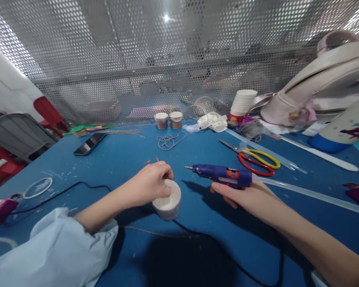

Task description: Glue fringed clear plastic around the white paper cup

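My right hand (237,195) is closed round the handle of a dark blue hot glue gun (218,174), its nozzle pointing left. A long clear glue stick (317,194) sticks out of its back. My left hand (155,181) is closed on a small white cup (168,205) standing on the blue table. Its thumb rests on the cup's pale top, and the other fingers curl at the far side, partly hidden. The nozzle is a little to the right of this hand, apart from the cup. Scissors (254,159) with red and yellow handles lie beyond the glue gun.
Two small cups (176,119) and a loose grey cord (171,141) lie farther back. Stacked paper cups (242,104), a pale bag (323,79) and a bottle (344,123) stand at the right. A phone (90,144) lies left. A black cable (209,235) crosses the table (122,251).
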A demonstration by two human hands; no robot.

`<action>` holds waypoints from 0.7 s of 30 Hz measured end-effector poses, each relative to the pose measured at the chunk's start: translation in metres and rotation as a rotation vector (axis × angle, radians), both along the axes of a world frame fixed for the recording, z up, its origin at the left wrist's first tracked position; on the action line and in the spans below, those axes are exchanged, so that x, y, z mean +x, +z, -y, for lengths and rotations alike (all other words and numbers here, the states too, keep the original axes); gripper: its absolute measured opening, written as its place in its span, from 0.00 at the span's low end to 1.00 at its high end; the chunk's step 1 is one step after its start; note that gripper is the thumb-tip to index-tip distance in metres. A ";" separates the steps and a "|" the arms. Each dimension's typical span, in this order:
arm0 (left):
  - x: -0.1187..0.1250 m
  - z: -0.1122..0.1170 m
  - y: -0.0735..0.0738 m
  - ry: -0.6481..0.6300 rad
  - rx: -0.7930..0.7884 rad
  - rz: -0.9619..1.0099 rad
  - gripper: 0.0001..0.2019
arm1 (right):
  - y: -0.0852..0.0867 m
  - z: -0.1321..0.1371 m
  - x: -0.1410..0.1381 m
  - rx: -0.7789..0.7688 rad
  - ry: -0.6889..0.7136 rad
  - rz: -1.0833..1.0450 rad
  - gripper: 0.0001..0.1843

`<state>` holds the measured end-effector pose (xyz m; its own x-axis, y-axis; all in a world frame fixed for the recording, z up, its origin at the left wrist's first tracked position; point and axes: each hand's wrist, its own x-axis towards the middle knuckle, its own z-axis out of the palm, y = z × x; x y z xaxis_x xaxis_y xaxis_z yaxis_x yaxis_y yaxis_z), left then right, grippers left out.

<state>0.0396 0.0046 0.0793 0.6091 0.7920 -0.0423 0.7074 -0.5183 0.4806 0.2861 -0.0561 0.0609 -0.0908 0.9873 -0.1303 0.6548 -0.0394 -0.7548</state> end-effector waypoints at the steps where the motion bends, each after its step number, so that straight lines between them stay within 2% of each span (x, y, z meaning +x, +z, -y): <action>1: 0.000 0.000 -0.001 -0.005 -0.009 -0.008 0.10 | -0.001 0.000 0.000 0.001 0.003 -0.004 0.26; 6: 0.000 0.000 0.004 0.018 -0.100 -0.014 0.10 | -0.002 0.000 0.001 -0.001 0.008 -0.014 0.25; 9: -0.008 -0.002 0.015 0.045 -0.229 0.096 0.12 | -0.002 0.002 0.001 0.010 0.006 -0.040 0.24; 11: -0.017 -0.003 0.022 0.113 -0.242 0.181 0.14 | -0.001 0.002 0.000 0.022 0.004 -0.057 0.23; 16: -0.036 0.001 0.027 0.263 0.057 0.210 0.20 | -0.002 0.001 0.000 0.044 0.007 -0.049 0.23; 21: -0.042 0.007 0.014 0.204 0.178 0.126 0.16 | -0.005 0.000 0.001 0.049 0.007 -0.020 0.24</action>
